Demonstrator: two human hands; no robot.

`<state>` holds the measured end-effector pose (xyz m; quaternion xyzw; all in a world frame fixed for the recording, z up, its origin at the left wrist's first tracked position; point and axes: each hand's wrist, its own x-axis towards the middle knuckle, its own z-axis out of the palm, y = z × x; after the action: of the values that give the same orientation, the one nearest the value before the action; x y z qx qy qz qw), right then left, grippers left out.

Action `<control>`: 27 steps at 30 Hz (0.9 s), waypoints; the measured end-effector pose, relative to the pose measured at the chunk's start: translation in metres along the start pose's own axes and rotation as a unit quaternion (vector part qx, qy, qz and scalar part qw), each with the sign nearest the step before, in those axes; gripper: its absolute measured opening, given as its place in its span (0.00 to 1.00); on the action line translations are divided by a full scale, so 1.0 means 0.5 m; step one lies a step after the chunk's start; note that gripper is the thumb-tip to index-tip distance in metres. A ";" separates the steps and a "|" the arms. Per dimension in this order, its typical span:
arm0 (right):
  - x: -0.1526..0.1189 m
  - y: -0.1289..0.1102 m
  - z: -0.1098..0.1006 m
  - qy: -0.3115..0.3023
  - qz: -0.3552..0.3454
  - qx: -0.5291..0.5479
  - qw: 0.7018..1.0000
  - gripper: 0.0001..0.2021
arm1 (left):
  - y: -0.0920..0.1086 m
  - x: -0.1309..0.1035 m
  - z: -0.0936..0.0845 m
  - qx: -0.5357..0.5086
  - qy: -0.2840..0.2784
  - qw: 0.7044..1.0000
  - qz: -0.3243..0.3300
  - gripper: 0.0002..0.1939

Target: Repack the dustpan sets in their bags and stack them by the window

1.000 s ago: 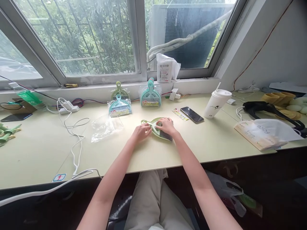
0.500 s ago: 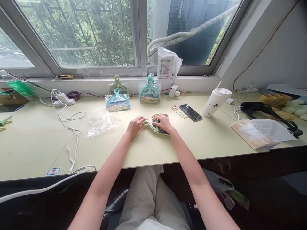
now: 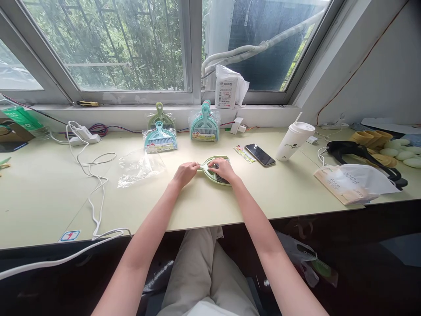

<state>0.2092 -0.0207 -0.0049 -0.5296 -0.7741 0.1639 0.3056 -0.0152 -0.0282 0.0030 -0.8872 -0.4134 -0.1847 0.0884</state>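
Observation:
A green dustpan with a dark-bristled brush in it (image 3: pixel 213 176) lies on the pale table, its handle pointing left. My left hand (image 3: pixel 186 173) is closed round the end of the handle. Over the base of the handle, my right hand (image 3: pixel 222 169) pinches the green brush, its fingers covering part of it. Behind my left hand, a crumpled clear plastic bag (image 3: pixel 140 167) lies flat. A narrow printed card (image 3: pixel 244 154) is beside a dark phone (image 3: pixel 260 154), to the right of the dustpan.
Wrapped blue (image 3: pixel 160 139) and teal (image 3: pixel 204 125) dustpan sets lean at the windowsill. A lidded white cup (image 3: pixel 294 141) stands at right, near a tissue pack (image 3: pixel 350 186). White cables (image 3: pixel 98 175) run down the left side, over the table's front edge.
My left fingers have closed more tightly at the handle end. The view has shifted slightly; the dustpan stays in nearly the same place under my right hand.

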 end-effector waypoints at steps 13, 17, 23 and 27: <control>0.016 0.022 0.015 -0.009 -0.033 0.027 0.999 0.06 | 0.004 0.004 0.005 0.022 -0.041 0.999 0.012 0.14; 0.021 0.015 0.015 -0.010 -0.026 0.027 0.999 0.07 | 0.006 0.005 0.004 0.022 -0.044 0.999 0.000 0.12; 0.008 -0.016 0.002 -0.012 -0.035 -0.077 0.996 0.07 | 0.004 -0.007 0.007 0.017 0.016 1.000 0.007 0.15; -0.004 -0.041 -0.014 -0.022 -0.052 -0.141 0.988 0.04 | 0.001 -0.012 0.002 -0.011 0.059 0.998 0.016 0.15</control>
<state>0.1994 -0.0310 0.0114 -0.5224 -0.8227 0.0487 0.2189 -0.0182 -0.0326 -0.0002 -0.8823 -0.3911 -0.2395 0.1060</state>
